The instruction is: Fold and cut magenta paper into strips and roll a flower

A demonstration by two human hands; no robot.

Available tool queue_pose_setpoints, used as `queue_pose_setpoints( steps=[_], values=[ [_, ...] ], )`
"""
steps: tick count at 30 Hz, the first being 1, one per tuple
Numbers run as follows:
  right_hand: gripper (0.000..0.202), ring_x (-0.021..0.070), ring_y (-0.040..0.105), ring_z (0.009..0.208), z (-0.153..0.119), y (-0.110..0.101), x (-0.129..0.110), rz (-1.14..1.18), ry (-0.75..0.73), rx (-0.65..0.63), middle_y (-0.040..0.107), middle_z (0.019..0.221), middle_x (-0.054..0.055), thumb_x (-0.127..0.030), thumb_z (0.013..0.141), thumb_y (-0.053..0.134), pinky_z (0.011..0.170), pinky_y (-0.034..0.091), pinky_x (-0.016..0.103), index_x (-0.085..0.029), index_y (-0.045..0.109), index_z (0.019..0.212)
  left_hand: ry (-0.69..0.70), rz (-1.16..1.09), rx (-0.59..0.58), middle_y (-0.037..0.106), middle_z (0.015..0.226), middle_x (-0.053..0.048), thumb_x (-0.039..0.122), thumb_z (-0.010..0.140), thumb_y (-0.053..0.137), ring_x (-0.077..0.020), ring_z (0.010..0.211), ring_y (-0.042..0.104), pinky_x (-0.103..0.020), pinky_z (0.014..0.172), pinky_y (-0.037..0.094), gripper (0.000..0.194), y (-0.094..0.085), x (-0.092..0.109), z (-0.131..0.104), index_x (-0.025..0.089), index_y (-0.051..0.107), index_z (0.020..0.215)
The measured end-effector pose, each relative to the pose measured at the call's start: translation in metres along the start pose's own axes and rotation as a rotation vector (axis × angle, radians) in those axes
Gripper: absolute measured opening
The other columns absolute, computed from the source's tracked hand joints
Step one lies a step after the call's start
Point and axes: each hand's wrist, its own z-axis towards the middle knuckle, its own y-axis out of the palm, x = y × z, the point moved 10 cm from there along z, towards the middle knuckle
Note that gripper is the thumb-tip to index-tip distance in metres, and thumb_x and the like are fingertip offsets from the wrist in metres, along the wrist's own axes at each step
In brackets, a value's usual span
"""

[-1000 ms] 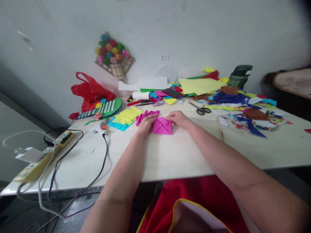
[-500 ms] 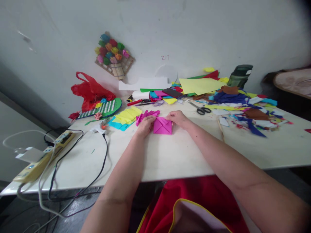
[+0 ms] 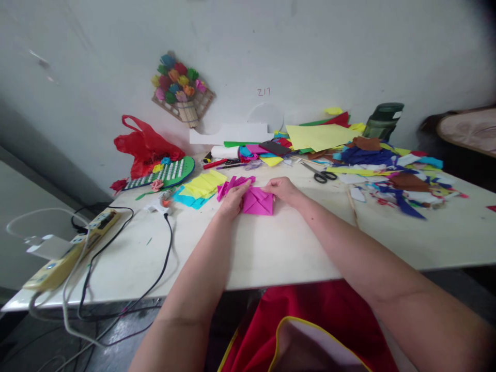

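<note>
A folded magenta paper [image 3: 258,202] with diagonal creases lies on the white table between my two hands. My left hand [image 3: 233,200] is closed on its upper left edge, the fingertips partly hidden. At the upper right corner, my right hand [image 3: 282,188] pinches the paper between thumb and fingers. Just behind my left hand sits a pile of folded magenta paper pieces [image 3: 236,183]. Yellow folded papers [image 3: 205,183] and blue paper [image 3: 194,199] lie to the left of that pile.
A glue gun [image 3: 160,203] and a power strip [image 3: 73,253] with trailing cables are at left. Scissors [image 3: 324,176] and a wooden stick [image 3: 353,206] lie right of my hands. Paper scraps [image 3: 406,181], a green bottle [image 3: 383,121] and a red bag [image 3: 143,147] stand farther back.
The magenta paper has shifted very slightly left. My left fingers have moved a little along its upper edge, while my right hand keeps its pinch at the corner.
</note>
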Motion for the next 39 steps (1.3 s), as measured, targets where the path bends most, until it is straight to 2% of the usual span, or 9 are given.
queue_pose_setpoints(
  steps=[3,7,11,15,21,25,29,35,39],
  values=[
    [0.027,0.009,0.042,0.04,0.0,0.001,0.0,-0.003,-0.002,-0.004,0.049,0.042,-0.004,-0.037,0.059,0.07,0.044,0.031,0.024,-0.016,0.056,0.052,0.008,-0.057,-0.102,0.059,0.062,-0.003,0.033,0.069,0.071,-0.0119,0.059,0.055,-0.026,0.057,0.042,0.024,0.007,-0.003,-0.002,0.014,0.058,0.071],
    [0.028,0.0093,0.043,0.043,-0.001,0.003,0.0,-0.01,0.005,-0.018,0.048,0.043,-0.004,-0.038,0.06,0.069,0.046,0.032,0.024,-0.016,0.055,0.052,-0.005,-0.042,-0.073,0.058,0.06,-0.001,0.027,0.067,0.073,-0.0097,0.054,0.053,-0.025,0.054,0.041,0.021,0.001,-0.008,0.001,0.014,0.057,0.068],
    [0.031,0.0075,0.038,0.046,-0.003,0.004,0.0,-0.029,0.024,-0.026,0.049,0.049,-0.003,-0.043,0.06,0.067,0.045,0.028,0.023,-0.015,0.056,0.055,0.029,0.01,-0.063,0.057,0.059,0.0,0.031,0.066,0.073,-0.0092,0.05,0.052,-0.023,0.049,0.039,0.021,-0.002,-0.006,0.002,0.016,0.058,0.066],
    [0.034,0.0064,0.032,0.045,-0.003,0.006,0.001,-0.031,0.052,-0.043,0.045,0.048,-0.005,-0.047,0.062,0.064,0.044,0.022,0.023,-0.014,0.057,0.058,0.069,0.044,-0.078,0.06,0.064,-0.001,0.034,0.067,0.072,-0.011,0.055,0.054,-0.025,0.052,0.041,0.02,0.0,-0.002,0.0,0.017,0.062,0.069],
    [0.03,0.0086,0.039,0.05,0.0,0.009,0.004,0.011,0.008,-0.061,0.048,0.05,-0.004,-0.043,0.06,0.065,0.049,0.029,0.023,-0.014,0.059,0.058,0.08,0.09,-0.089,0.063,0.066,-0.002,0.034,0.066,0.072,-0.0122,0.058,0.055,-0.028,0.058,0.044,0.019,0.006,0.002,-0.003,0.017,0.064,0.071],
    [0.024,0.0098,0.043,0.053,0.001,0.007,0.001,0.058,-0.017,-0.036,0.052,0.052,-0.003,-0.038,0.059,0.066,0.054,0.034,0.024,-0.014,0.059,0.057,0.068,0.077,-0.099,0.064,0.065,-0.001,0.034,0.066,0.072,-0.0116,0.057,0.054,-0.027,0.056,0.043,0.019,0.008,0.003,-0.004,0.017,0.064,0.07],
    [0.022,0.0092,0.042,0.052,-0.001,0.008,-0.003,0.06,-0.028,-0.031,0.051,0.052,-0.004,-0.035,0.061,0.064,0.054,0.033,0.024,-0.014,0.058,0.056,0.059,0.063,-0.103,0.06,0.059,0.0,0.033,0.067,0.072,-0.0099,0.051,0.051,-0.025,0.051,0.039,0.019,0.008,0.002,-0.005,0.017,0.062,0.068],
    [0.024,0.0087,0.041,0.051,-0.001,0.013,-0.004,0.024,-0.02,-0.096,0.049,0.051,-0.004,-0.037,0.062,0.062,0.052,0.033,0.023,-0.014,0.058,0.059,0.069,0.083,-0.102,0.062,0.064,-0.001,0.033,0.066,0.072,-0.0117,0.056,0.053,-0.027,0.056,0.041,0.019,0.008,0.003,-0.005,0.017,0.065,0.072],
    [0.025,0.0083,0.04,0.05,0.0,0.011,-0.005,-0.013,-0.048,-0.082,0.047,0.05,-0.005,-0.039,0.061,0.063,0.051,0.031,0.023,-0.015,0.057,0.057,0.077,0.081,-0.125,0.062,0.064,-0.001,0.035,0.066,0.072,-0.0115,0.056,0.054,-0.026,0.055,0.041,0.021,0.01,0.002,-0.005,0.016,0.063,0.071]
  ],
)
